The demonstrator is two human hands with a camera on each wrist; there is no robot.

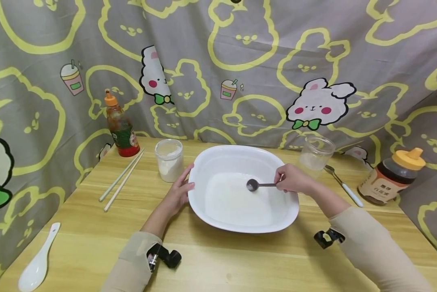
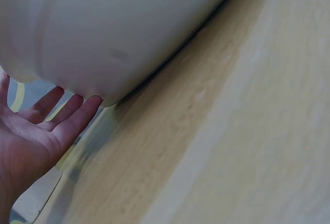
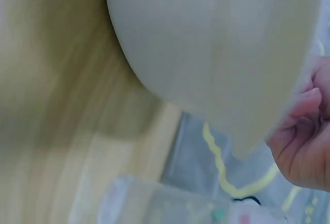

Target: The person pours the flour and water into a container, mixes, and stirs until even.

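With my left hand point(image 1: 177, 194) laid flat-fingered against the rim of the wide white ceramic dish point(image 1: 218, 156) mid-table, I'd keep my right hand point(image 1: 293, 179) pinching the small metal spoon point(image 1: 256, 185) level, bowl low over the dish.

Light wooden table point(image 1: 218, 259), grain running left–right. Centre: white dish point(image 1: 218, 160). Just left of dish: powder jar point(image 1: 169, 159). Far-left corner: sauce bottle point(image 1: 121, 126); beside it, chopsticks point(image 1: 121, 179) lying diagonally. Near-left corner: white ceramic spoon point(image 1: 37, 261). Right of dish: clear jar point(image 1: 315, 155), then white-handled spoon point(image 1: 344, 185), honey bottle point(image 1: 393, 176) at right edge.
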